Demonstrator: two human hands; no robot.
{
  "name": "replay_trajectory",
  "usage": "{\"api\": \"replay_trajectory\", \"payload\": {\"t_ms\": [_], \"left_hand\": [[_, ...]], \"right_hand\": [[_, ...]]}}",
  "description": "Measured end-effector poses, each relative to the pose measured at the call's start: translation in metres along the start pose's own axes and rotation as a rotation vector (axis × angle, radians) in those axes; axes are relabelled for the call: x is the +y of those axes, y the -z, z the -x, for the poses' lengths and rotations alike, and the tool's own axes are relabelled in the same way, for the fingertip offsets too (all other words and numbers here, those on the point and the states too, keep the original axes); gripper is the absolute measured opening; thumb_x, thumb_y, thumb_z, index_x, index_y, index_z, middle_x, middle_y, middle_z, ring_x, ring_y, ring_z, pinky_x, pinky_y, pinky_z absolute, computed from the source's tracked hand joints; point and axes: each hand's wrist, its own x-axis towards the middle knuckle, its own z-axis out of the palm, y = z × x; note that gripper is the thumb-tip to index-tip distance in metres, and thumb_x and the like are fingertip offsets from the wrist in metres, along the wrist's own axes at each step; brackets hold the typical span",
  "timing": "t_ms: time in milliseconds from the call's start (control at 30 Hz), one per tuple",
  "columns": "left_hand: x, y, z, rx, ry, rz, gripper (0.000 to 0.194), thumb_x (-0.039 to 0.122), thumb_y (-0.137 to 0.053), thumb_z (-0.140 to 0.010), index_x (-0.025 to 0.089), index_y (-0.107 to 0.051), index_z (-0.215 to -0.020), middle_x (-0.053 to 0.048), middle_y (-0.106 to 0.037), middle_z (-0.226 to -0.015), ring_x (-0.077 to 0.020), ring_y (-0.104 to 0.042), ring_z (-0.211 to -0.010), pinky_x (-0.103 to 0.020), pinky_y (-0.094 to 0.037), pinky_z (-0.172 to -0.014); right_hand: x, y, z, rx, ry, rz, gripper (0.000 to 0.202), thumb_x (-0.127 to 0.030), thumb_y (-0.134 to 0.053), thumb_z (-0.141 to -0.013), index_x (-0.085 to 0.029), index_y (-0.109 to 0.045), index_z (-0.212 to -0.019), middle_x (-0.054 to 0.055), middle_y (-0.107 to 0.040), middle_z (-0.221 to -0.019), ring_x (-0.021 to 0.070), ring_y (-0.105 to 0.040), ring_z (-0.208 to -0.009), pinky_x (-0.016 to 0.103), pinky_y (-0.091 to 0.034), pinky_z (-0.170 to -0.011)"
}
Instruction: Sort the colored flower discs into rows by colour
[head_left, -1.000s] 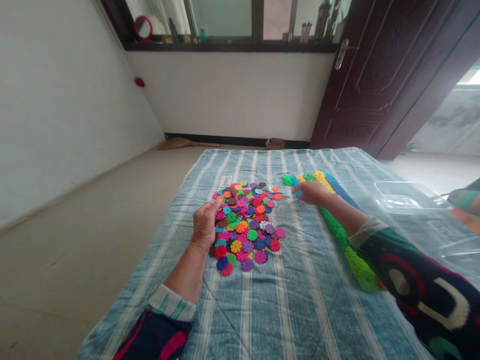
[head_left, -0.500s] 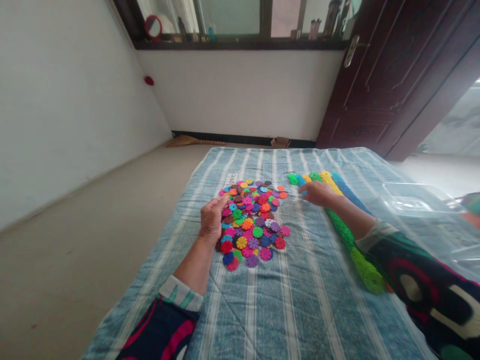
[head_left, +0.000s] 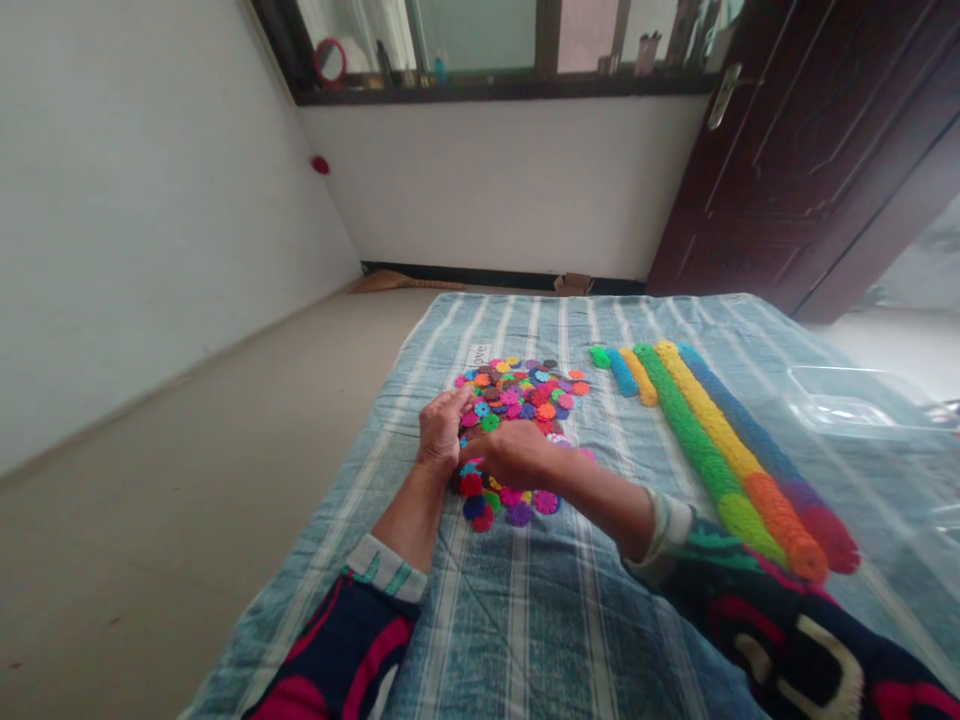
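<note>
- Our right hand (head_left: pixel 517 455) blocks some multicoloured round plastic discs (head_left: pixel 517 400); left hand (head_left: pixel 441 430) alongside, can't tell either grip
- clear plastic box (head_left: pixel 847 408) off right
- white label (head_left: pixel 479 354), we read "ove"

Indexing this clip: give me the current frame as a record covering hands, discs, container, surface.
loose disc pile: notched, multicolored, overlapping
left hand: at the pile's left edge; grip unclear
right hand: over the pile, close to the left hand; grip unclear
long disc rows: green/light green, yellow/orange, blue/purple/red; right of pile
short disc rows: green, blue, yellow; left of long ones
container: clear plastic, right of rows
surface: blue-and-white striped cloth
</note>
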Motion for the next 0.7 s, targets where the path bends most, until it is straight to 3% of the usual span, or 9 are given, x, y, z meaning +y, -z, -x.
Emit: {"api": "replay_trajectory", "payload": {"t_ms": [167, 333, 500, 700], "left_hand": [[0.000, 0.001, -0.002, -0.016, 0.011, 0.015, 0.028, 0.038, -0.074, -0.054, 0.013, -0.063, -0.062, -0.001, -0.063, -0.060, -0.0132, -0.060, -0.063, -0.025, -0.047, -0.064], [-0.001, 0.002, -0.003, -0.009, 0.028, 0.013, 0.029, 0.039, -0.073, -0.055, 0.014, -0.061, -0.061, -0.002, -0.063, -0.061, -0.0139, -0.061, -0.064, -0.024, -0.045, -0.060], [0.000, 0.000, -0.001, -0.012, 0.006, 0.012, 0.027, 0.037, -0.073, -0.055, 0.013, -0.062, -0.061, -0.002, -0.063, -0.061, -0.0134, -0.061, -0.066, -0.025, -0.047, -0.067], [-0.002, 0.001, -0.002, -0.024, -0.020, 0.018, 0.025, 0.034, -0.074, -0.054, 0.014, -0.063, -0.062, -0.001, -0.063, -0.061, -0.0142, -0.061, -0.067, -0.026, -0.047, -0.068]], "right_hand": [[-0.004, -0.008, -0.010, -0.113, 0.026, 0.047, 0.034, -0.021, -0.049, -0.083, -0.033, -0.064, -0.111, 0.004, -0.070, -0.094, 0.0208, -0.065, -0.083, 0.025, -0.044, -0.062], [0.000, -0.011, -0.011, -0.103, 0.021, 0.010, 0.038, -0.021, -0.052, -0.081, -0.032, -0.062, -0.116, 0.004, -0.070, -0.099, 0.0214, -0.065, -0.086, 0.026, -0.044, -0.063], [0.000, -0.007, -0.011, -0.069, -0.029, -0.013, 0.027, -0.028, -0.057, -0.079, -0.023, -0.066, -0.104, 0.006, -0.069, -0.097, 0.0210, -0.064, -0.084, 0.024, -0.041, -0.062], [0.010, -0.009, -0.013, -0.024, -0.133, -0.164, 0.021, -0.035, -0.068, -0.071, -0.018, -0.066, -0.084, 0.001, -0.065, -0.074, 0.0146, -0.056, -0.065, 0.021, -0.029, -0.051]]}}
